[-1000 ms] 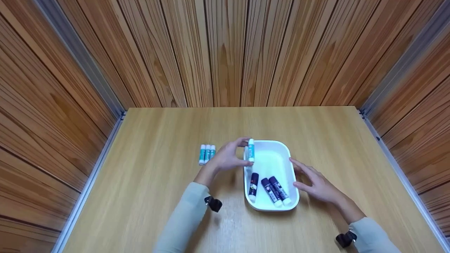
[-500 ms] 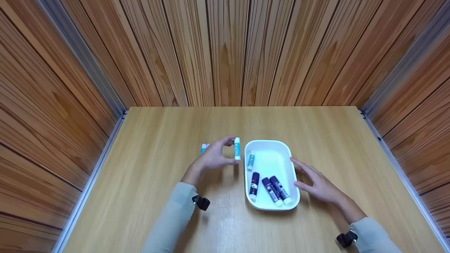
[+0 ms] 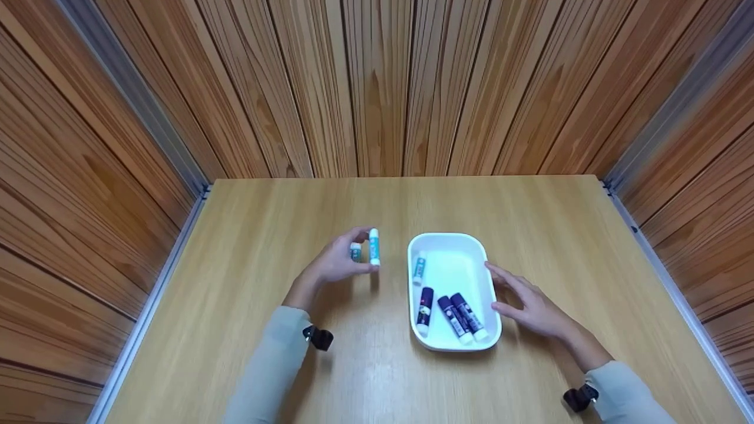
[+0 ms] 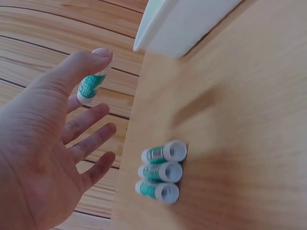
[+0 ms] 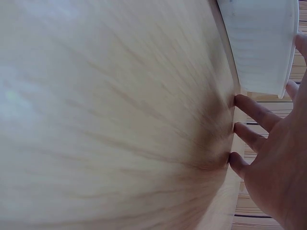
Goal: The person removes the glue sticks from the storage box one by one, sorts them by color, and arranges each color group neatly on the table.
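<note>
My left hand (image 3: 334, 262) pinches a teal-and-white glue stick (image 3: 374, 247) upright between thumb and finger, above the table left of the white tray. Below it, three more teal glue sticks (image 4: 153, 171) lie side by side in the left wrist view; the head view shows only part of them behind the hand. Inside the tray (image 3: 462, 268) are one teal glue stick (image 3: 419, 271) and three dark purple ones with white ends. At the tray's right rim, thumb and forefinger of my right hand (image 3: 536, 309) touch the edge; its other fingertips rest on the table (image 5: 144, 120).
Wood-plank walls (image 3: 377, 88) rise behind and on both sides of the table, with grey metal rails (image 3: 141, 330) along the sides. A small black camera (image 3: 318, 338) sits on the left wrist and another (image 3: 580, 398) on the right.
My left hand has moved left, away from the tray, carrying the glue stick back over the row of teal sticks. The right hand has stayed at the tray's rim.
</note>
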`<state>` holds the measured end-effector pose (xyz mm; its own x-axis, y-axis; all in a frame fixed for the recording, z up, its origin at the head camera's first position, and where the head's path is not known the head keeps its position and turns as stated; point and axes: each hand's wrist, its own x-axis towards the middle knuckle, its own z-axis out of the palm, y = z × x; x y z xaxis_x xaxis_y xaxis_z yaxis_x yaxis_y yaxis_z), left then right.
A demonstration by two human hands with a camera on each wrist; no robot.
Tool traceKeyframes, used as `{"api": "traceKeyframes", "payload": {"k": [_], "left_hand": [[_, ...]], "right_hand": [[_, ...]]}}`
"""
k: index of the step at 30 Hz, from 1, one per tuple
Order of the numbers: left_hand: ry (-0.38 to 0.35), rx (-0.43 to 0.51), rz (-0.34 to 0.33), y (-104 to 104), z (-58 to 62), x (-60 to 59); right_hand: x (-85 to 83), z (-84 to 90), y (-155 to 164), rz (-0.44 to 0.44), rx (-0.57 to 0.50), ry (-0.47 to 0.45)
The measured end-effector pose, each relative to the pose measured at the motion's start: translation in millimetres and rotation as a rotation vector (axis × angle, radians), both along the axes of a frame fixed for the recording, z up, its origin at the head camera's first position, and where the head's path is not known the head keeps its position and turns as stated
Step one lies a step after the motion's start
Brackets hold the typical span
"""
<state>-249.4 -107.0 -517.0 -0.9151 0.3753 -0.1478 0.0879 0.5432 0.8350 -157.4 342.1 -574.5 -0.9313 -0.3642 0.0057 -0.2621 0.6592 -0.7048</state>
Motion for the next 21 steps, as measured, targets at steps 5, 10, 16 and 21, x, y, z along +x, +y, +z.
{"api": "traceKeyframes", "payload": {"k": [5,10,16,21], "left_hand": [[-0.037,0.01,0.022,-14,-2.8,-0.8],[-0.054,0.007,0.039,-28,-5.0,-4.8],[-0.054,-0.024,0.059,-47,-8.1,-10.1],[-0.078,-0.037,0.067,-59,-10.0,-12.9]], "right_hand": [[0.3,-0.6,0,0.0,0.004,-0.002],[0.7,0.7,0,-0.001,0.007,-0.009],[0.9,1.4,-1,0.002,0.001,-0.007],[1.3,0.8,0,0.0,-0.002,-0.012]]}}
